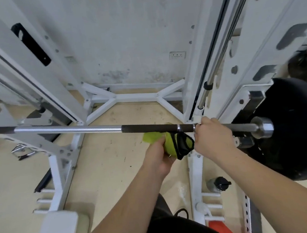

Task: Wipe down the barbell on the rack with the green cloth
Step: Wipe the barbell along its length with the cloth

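Left hand (157, 152): fingers curled round the green cloth (169, 142).
Green cloth: bunched in those fingers, against the barbell (67, 129) from below.
Right hand (213, 135): fingers wrapped over the barbell, just right of the cloth.
Weight plate (298, 141): outward of the right fingers.

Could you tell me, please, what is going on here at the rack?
A person is wiping down the barbell that rests on the white rack. The left hand holds the green cloth bunched just under the bar's dark section, while the right hand grips the bar near the black weight plate.
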The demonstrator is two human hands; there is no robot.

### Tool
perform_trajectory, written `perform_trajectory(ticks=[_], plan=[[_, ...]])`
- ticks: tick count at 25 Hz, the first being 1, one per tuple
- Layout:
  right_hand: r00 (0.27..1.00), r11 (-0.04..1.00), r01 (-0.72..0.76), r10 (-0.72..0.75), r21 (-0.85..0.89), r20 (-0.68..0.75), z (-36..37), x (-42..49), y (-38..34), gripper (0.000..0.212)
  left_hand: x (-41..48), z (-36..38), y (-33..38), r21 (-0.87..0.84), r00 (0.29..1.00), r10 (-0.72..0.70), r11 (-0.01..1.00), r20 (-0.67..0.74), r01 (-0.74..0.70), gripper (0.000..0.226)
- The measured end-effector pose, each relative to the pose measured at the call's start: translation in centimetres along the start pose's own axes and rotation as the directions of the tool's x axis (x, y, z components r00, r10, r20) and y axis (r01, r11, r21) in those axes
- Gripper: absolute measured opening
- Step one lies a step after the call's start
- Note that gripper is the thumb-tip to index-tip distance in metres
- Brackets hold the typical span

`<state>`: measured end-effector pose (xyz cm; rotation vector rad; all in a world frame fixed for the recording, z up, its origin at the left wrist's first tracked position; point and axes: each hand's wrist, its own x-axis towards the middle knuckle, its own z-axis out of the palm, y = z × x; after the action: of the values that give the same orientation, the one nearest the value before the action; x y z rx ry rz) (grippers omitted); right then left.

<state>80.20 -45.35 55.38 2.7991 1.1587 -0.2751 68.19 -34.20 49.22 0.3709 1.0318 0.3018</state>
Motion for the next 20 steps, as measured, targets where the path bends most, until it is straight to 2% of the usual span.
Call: perform_trajectory(ticks=[1,3,5,7,8,11,14,16,18,19,20], plan=[[1.000,1.000,0.009,-0.009,0.014,-0.003,0.1,-0.2,0.1,0.022,0.2,-0.4,0.3,-0.047,0.998,-0.032,0.998,0.048,0.034,0.024],[0.999,0.994,0.047,-0.047,0.098,0.001,0.3,-0.8,0.9,0.029,1.2,-0.8,0.8,-0.131,0.994,0.022,0.991,0.107,-0.008,0.029],[0.997,0.954,0.049,-0.063,0.296,0.039,0.0,-1.5,2.1,0.038,1.6,0.6,-0.1,-0.159,0.992,0.076,0.986,0.100,-0.060,0.028],[0.999,0.885,0.012,-0.029,0.465,0.031,-0.4,-2.6,3.7,0.041,1.0,3.2,-2.7,-0.134,0.992,0.016,0.991,0.124,0.000,0.029],[1.000,0.871,-0.002,0.006,0.491,-0.006,-0.6,-3.2,4.7,0.039,0.4,4.5,-4.1,-0.084,0.988,-0.026,0.996,0.153,0.040,0.030],[0.987,0.903,-0.014,0.082,0.429,-0.140,-0.6,-4.8,7.9,0.029,-0.4,7.6,-7.8,0.088,0.964,-0.130,0.990,0.231,0.112,0.035],[0.947,0.959,-0.003,0.094,0.284,-0.307,-1.0,-6.2,11.3,0.022,-2.4,10.0,-9.7,0.267,0.962,-0.174,0.957,0.209,0.115,0.029],[0.895,0.988,0.032,0.038,0.149,-0.444,-2.2,-6.7,13.7,0.020,-4.2,11.0,-9.4,0.368,0.978,-0.072,0.930,0.195,-0.005,0.023],[0.846,0.999,-0.002,0.023,0.041,-0.533,-3.8,-6.8,16.2,0.031,-5.8,12.2,-7.4,0.455,0.961,0.170,0.853,0.218,-0.254,0.012],[0.836,0.998,-0.066,0.063,0.015,-0.545,-4.6,-6.6,17.3,0.042,-6.4,12.8,-6.3,0.503,0.899,0.327,0.747,0.293,-0.435,0.006],[0.834,0.986,-0.166,0.150,0.019,-0.531,-5.1,-6.4,18.2,0.052,-6.5,13.4,-5.4,0.559,0.769,0.473,0.529,0.430,-0.638,0.004]])
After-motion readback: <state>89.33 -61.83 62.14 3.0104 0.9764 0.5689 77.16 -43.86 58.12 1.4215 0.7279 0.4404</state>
